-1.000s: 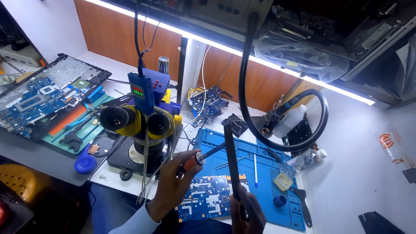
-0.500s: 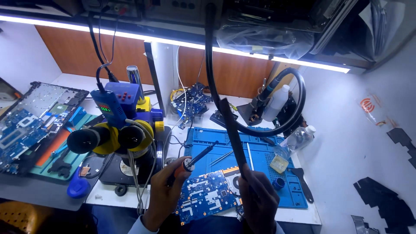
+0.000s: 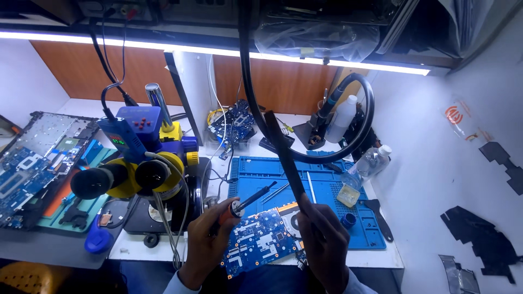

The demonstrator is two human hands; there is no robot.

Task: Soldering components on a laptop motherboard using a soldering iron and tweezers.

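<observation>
gripping soldering iron (image 3: 251, 197) and black hose (image 3: 289, 163), hands (image 3: 206, 239) half hiding blue circuit board (image 3: 256, 242)

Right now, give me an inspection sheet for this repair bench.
Surface: white bench with a blue work mat.
Job's things: blue circuit board; soldering iron; black hot-air handle.
Clutter: yellow microscope, opened laptop, clear bottles.
Hands: left hand grips the iron; right hand grips the handle.
Cables: black hose loops at the back; thin wires by the microscope.
Surroundings: wood panel, light strip above.
</observation>
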